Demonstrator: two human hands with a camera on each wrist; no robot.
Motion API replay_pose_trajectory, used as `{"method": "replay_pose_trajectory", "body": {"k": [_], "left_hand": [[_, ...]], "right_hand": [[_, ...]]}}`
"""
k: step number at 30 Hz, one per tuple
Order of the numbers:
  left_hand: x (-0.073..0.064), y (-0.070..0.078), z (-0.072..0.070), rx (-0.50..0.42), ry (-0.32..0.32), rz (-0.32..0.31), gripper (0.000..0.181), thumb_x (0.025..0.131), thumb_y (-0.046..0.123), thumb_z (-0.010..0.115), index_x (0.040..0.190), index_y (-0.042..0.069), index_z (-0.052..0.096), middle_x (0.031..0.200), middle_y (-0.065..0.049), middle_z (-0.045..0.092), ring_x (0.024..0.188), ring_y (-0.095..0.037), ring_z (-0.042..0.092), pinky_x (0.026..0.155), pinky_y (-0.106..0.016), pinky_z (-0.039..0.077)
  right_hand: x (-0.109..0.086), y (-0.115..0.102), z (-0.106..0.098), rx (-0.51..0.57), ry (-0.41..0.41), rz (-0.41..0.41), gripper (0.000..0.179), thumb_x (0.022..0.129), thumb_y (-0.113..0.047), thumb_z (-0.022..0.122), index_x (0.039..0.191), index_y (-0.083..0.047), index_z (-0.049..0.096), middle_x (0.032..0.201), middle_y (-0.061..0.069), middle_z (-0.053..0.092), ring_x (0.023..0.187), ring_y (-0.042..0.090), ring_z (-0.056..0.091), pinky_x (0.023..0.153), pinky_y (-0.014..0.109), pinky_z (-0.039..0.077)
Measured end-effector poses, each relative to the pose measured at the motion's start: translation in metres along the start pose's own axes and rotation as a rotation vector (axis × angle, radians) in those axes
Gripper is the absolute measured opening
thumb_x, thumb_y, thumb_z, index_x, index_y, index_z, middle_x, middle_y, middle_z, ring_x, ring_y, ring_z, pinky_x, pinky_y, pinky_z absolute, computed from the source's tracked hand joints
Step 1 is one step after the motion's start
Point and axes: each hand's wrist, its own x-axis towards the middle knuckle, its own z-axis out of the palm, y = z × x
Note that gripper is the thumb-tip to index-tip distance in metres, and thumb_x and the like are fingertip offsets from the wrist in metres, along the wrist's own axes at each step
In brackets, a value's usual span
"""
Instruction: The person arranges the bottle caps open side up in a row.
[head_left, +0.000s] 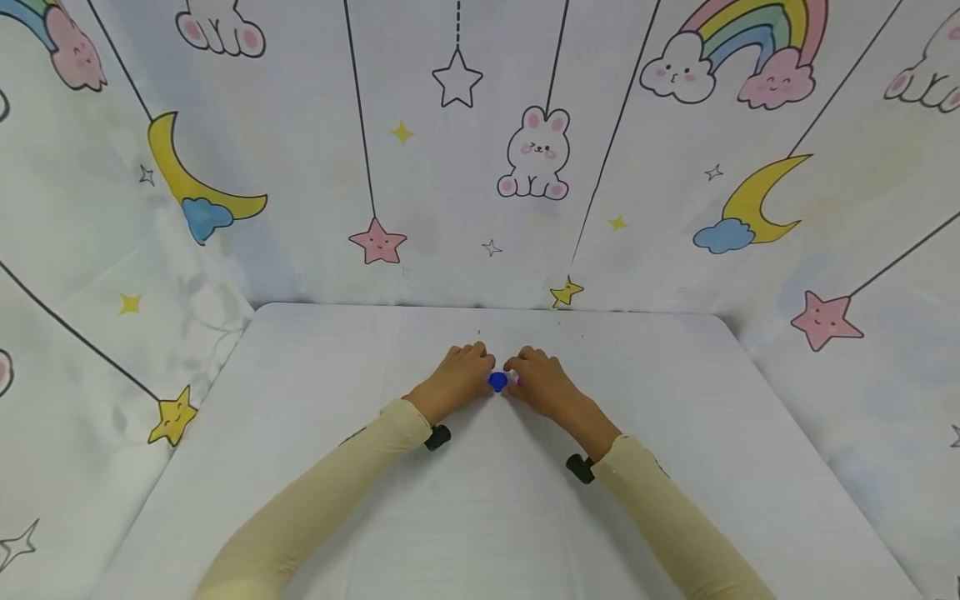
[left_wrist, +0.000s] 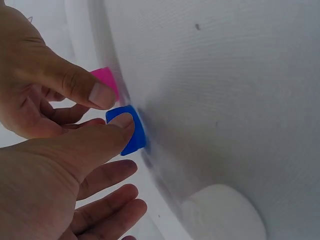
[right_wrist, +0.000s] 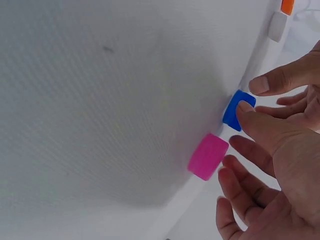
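A small blue block (head_left: 498, 382) sits between my two hands on the white table. My left hand (head_left: 459, 379) holds it from the left, its thumb on the near face; the other fingers (left_wrist: 116, 220) are spread loosely. From the right, my right hand (head_left: 545, 385) takes the same block between thumb and index finger, as the right wrist view (right_wrist: 270, 125) suggests. The exact finger contacts are partly hidden. A pink block (right_wrist: 207, 157) stands just right of the blue one, by the right hand's lower fingers, and is mostly covered in the head view.
White cloth printed with moons and stars rises behind the table (head_left: 480, 517). In the right wrist view a white block (right_wrist: 278, 26) and an orange piece (right_wrist: 287, 6) show beyond the left hand. A rounded white object (left_wrist: 225, 215) lies low in the left wrist view.
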Motion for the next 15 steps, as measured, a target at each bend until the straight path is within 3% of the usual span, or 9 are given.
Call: {"method": "replay_pose_trajectory", "body": {"k": [7,15], "left_hand": [[0.0030,-0.0015,0.0085,0.023,0.041,0.019,0.033,0.089,0.036,0.078,0.106,0.010,0.069,0.107,-0.006,0.058,0.099,-0.023,0.059,0.087,-0.042,0.045],[0.0018,-0.0020,0.0073,0.010,0.093,0.057,0.027,0.089,0.033,0.078,0.102,0.010,0.069,0.103,-0.005,0.057,0.094,-0.023,0.058,0.086,-0.043,0.046]], "right_hand": [[0.0008,-0.0014,0.0013,0.021,0.000,-0.012,0.032,0.088,-0.025,0.080,0.113,-0.008,0.073,0.102,0.007,0.059,0.095,0.025,0.055,0.078,0.042,0.046],[0.0032,-0.0024,0.0032,-0.007,0.018,-0.041,0.031,0.088,-0.024,0.080,0.113,-0.009,0.072,0.099,0.005,0.056,0.091,0.023,0.053,0.074,0.041,0.045]]}}
